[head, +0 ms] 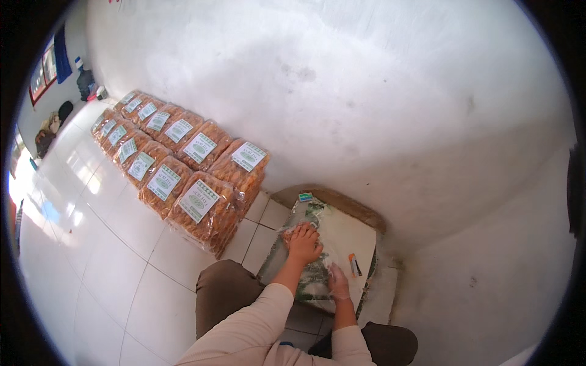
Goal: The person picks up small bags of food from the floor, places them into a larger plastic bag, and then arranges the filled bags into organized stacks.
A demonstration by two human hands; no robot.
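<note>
My left hand (304, 244) lies over a small clear plastic packet (287, 235) with reddish-brown contents, its fingers curved across the top. The packet is on a low board (348, 224) with a worn green and white surface, and much of it is hidden under the hand. My right hand (339, 281) wears a thin clear plastic glove and is lower on the board, apart from the packet. Whether anything is between its fingers is unclear. To its right lies an orange and black stapler (355, 265). A small green and blue box (305, 196) sits at the board's far edge.
Two rows of large clear bags (201, 206) of orange-brown food with printed labels stand on the white tiled floor (178, 256) to the left. A white wall (320, 114) rises close behind the board and on the right. A water bottle (84, 82) stands far left.
</note>
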